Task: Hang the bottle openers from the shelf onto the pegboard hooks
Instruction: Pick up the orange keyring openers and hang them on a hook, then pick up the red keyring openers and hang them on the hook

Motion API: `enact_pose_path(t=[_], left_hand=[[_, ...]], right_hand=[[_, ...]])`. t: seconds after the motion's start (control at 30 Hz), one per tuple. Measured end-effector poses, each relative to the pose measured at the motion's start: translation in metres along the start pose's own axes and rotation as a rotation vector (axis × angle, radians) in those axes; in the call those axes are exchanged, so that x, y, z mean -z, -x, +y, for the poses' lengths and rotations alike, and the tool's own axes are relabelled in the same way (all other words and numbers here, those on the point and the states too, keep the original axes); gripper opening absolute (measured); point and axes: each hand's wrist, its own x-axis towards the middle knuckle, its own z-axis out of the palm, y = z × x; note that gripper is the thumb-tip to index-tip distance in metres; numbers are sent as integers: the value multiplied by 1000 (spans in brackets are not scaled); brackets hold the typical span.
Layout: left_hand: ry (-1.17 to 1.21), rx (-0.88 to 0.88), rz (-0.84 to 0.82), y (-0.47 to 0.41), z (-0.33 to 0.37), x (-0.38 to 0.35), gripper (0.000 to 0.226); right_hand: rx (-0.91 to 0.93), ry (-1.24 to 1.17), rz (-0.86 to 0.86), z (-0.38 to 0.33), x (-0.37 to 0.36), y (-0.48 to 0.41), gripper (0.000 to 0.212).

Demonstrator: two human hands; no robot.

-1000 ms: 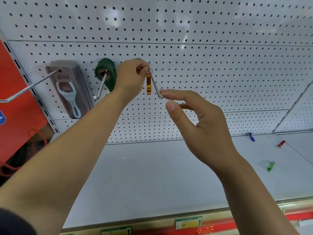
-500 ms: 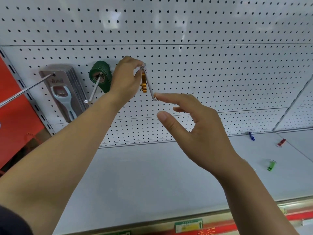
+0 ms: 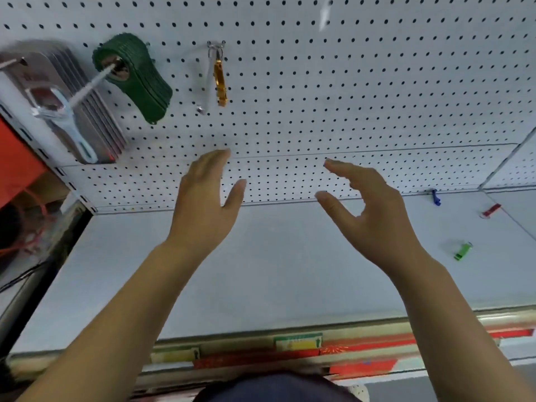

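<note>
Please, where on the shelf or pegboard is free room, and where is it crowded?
The shelf is bare from its left edge to the green opener. Its right end also holds the blue opener and red opener. The pegboard is free right of the gold opener, crowded left of it.

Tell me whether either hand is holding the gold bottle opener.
No. The gold bottle opener hangs on the pegboard hook, while the left hand and right hand are both open below it, touching nothing.

Glossy gold metal opener point(image 3: 220, 82) hangs on matt perforated pegboard point(image 3: 348, 97).
</note>
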Motion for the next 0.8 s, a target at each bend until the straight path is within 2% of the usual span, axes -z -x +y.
enact_pose_path(t=[0.3,0.43,0.7,0.8], left_hand=[[-36,110,-352,81,51,-119,49],[-26,97,-456,99,85,-166,46],[32,69,-584,95,161,-253,47],[30,94,-613,85,181,-288,49]], right_hand=[[-242,170,-239,134,23,75,40],[-429,200,-312,186,49,106,36],[-635,246,-277,280,119,121,33],[-657,218,-269,305,138,116,34]])
